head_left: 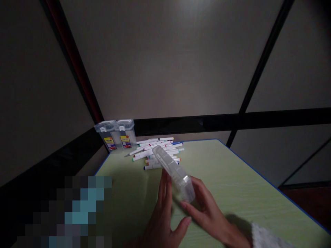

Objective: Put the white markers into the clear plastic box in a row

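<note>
Over the near middle of the table, a clear plastic box [173, 167] is tilted, its long top running from upper left to lower right. My right hand [209, 210] grips its near right end, with the thumb in front and the fingers around the side. My left hand [165, 213] has its fingers stretched out and its thumb apart; the fingertips are at the box's left side, touching or very close to it. Behind the box, a loose pile of white markers [155, 151] with coloured ends lies on the table, partly covered by the box.
Two lidded clear plastic boxes [125, 134] with yellow labels stand side by side at the table's far left corner. The pale green table [232, 179] has a blue edge, and panelled walls rise behind it. A pixelated patch covers the lower left.
</note>
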Tool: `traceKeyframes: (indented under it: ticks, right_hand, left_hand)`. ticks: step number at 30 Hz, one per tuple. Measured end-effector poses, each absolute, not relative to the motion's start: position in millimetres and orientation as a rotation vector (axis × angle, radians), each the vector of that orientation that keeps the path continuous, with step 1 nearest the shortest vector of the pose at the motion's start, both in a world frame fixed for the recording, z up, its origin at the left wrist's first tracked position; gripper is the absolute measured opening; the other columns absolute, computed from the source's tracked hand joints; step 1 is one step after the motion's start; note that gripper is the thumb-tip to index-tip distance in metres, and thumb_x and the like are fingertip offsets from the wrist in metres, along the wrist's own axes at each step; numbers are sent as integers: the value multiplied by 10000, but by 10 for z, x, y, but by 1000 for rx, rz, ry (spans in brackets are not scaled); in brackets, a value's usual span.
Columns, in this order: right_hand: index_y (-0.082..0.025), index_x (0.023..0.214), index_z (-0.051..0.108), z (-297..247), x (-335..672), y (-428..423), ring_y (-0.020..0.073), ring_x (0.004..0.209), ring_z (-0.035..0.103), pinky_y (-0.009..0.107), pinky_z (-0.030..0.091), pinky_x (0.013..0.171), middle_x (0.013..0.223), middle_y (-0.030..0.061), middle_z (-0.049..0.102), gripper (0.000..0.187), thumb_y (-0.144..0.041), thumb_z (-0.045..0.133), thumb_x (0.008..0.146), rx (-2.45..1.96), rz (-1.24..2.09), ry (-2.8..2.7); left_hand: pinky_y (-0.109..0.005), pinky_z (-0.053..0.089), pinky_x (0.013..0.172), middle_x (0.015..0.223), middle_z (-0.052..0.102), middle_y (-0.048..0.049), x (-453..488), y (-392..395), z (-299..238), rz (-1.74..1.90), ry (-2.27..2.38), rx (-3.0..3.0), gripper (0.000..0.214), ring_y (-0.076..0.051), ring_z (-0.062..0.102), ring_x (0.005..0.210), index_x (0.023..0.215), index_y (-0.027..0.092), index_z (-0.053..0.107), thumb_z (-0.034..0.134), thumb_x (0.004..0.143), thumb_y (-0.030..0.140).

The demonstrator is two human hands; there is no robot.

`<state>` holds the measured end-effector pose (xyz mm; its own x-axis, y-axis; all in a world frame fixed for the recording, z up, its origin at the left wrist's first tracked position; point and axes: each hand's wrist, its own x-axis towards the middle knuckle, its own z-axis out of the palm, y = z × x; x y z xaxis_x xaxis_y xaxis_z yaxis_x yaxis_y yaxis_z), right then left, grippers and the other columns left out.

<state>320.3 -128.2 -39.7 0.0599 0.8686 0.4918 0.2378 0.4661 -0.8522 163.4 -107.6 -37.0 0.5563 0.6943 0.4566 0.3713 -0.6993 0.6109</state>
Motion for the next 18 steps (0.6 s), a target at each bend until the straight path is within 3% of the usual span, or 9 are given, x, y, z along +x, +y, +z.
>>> traceKeyframes:
  ticks: [3, 9, 12, 15, 18]
  right_hand:
    - [-303, 1296, 252, -368, 3199, -1354, 221, 1242, 291, 412, 325, 981, 1371, 55, 300, 567, -190, 516, 808, -1031, 544, -1696]
    - [-236, 1371, 106, -259, 3182, -1429, 236, 1305, 73, 441, 203, 1036, 1451, 46, 37, 653, -91, 407, 810, -1018, 284, -2062]
    - [-241, 1377, 83, -237, 3171, -1438, 258, 1304, 21, 463, 199, 1028, 1451, 42, -49, 689, -55, 389, 788, -1027, 131, -2179]
    - [-259, 1374, 102, -218, 3166, -1431, 289, 1299, 0, 504, 196, 1015, 1443, 42, -118, 730, -37, 414, 753, -1053, 29, -2279]
    - [-251, 1374, 109, -193, 3167, -1416, 311, 1295, 6, 554, 163, 1000, 1436, 62, -143, 754, -39, 434, 727, -1080, -40, -2356]
  left_hand:
    - [-442, 205, 1058, 1453, 50, -46, 1616, -1038, -418, 1053, 814, 2173, 868, -293, 107, 1308, 1373, 252, 13, 563, 703, 193]
    - [-444, 251, 1039, 1326, 397, -121, 1559, -982, -402, 1050, 873, 1786, 724, -333, 323, 1231, 1265, 174, 390, 665, 598, 233]
    - [-405, 331, 1000, 1226, 511, -108, 1578, -958, -337, 1112, 834, 1627, 653, -307, 432, 1156, 1179, 182, 463, 690, 568, 232]
    - [-342, 422, 920, 1194, 543, -93, 1622, -918, -241, 1210, 723, 1424, 685, -259, 495, 1101, 1193, 204, 409, 701, 574, 235]
    - [-322, 465, 850, 1075, 620, -97, 1651, -855, -171, 1213, 686, 1242, 535, -247, 569, 996, 1062, 173, 506, 706, 574, 269]
